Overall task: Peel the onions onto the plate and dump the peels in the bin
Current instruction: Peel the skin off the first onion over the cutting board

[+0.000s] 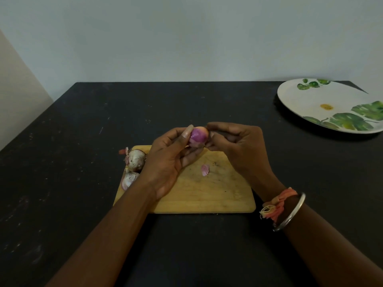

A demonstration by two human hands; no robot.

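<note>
A small purple onion (199, 135), partly peeled, is held above the wooden cutting board (199, 195). My left hand (172, 158) grips it from the left with thumb and fingers. On the right, my right hand (238, 146) pinches the skin at the onion's side. Two unpeeled onions (135, 159) (128, 180) lie at the board's left edge. A loose pink peel (205, 169) rests on the board's middle. The white plate (310, 104) with green leaf prints sits at the far right of the table.
The table (83, 141) is black and meets a pale wall at the back. A small peel scrap (123, 151) lies just off the board's top left corner. No bin is in view.
</note>
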